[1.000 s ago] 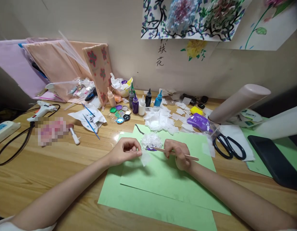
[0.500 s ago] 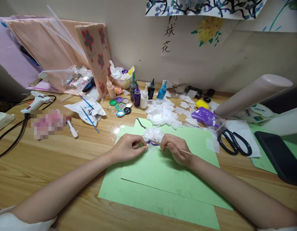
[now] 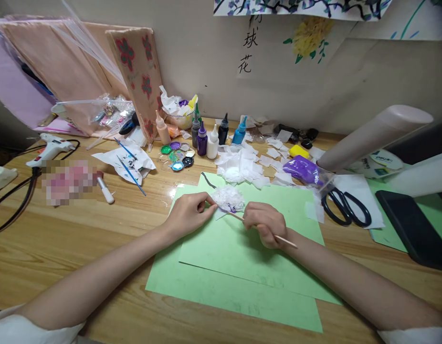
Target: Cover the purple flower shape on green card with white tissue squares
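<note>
A thin wooden stick (image 3: 287, 241) runs through the closed fingers of my right hand (image 3: 266, 222). Its tip points left, at the lower edge of a fluffy white paper flower (image 3: 228, 197) with some purple showing at its base. My left hand (image 3: 192, 212) lies just left of the flower, thumb and forefinger pinched together. At those fingertips is a small square of white tissue paper (image 3: 219, 216), partly hidden. Under both hands is a green sheet of paper (image 3: 242, 260), with a dark stem line (image 3: 207, 180) drawn above the flower.
Behind the flower lies a pile of white tissue squares (image 3: 237, 165). Paint bottles (image 3: 213, 143) and a paint palette (image 3: 177, 155) stand beyond. Black-handled scissors (image 3: 346, 208), a purple clay packet (image 3: 302, 169) and a phone (image 3: 412, 229) are at right; a glue gun (image 3: 51, 149) is at left.
My right hand has drawn slightly back and to the right with the stick, uncovering more of the flower. My left fingertips have shifted only a little, still by the tissue square.
</note>
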Demonstrator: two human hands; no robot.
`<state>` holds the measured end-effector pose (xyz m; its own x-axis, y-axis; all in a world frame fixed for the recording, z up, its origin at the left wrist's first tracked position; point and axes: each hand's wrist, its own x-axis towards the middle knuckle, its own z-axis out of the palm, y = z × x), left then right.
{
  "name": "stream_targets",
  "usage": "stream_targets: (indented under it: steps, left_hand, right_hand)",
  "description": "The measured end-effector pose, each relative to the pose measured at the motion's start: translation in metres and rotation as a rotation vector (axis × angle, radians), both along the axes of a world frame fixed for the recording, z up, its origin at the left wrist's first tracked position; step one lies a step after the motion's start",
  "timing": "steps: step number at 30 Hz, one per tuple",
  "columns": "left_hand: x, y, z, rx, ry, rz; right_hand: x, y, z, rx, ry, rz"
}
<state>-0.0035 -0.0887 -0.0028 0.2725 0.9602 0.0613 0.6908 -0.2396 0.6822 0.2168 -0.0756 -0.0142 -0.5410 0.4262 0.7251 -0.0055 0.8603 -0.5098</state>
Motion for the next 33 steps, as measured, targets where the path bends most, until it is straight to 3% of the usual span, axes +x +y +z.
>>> stream_targets:
  steps: [5, 19, 33]
  left_hand:
    - [0.0002, 0.0001, 0.0002, 0.007, -0.023, 0.018]
    - [0.0014, 0.0027, -0.0015, 0.007, -0.023, 0.007]
    - [0.0014, 0.0027, 0.001, -0.003, 0.003, 0.01]
  right_hand:
    - [-0.0044, -0.0001, 0.0024, 0.129, -0.188, -0.025]
    - [-0.007, 0.001, 0.0031, 0.128, -0.238, -0.04]
    - [-0.0094, 0.0004, 0.0026, -0.062, -0.215, -0.118]
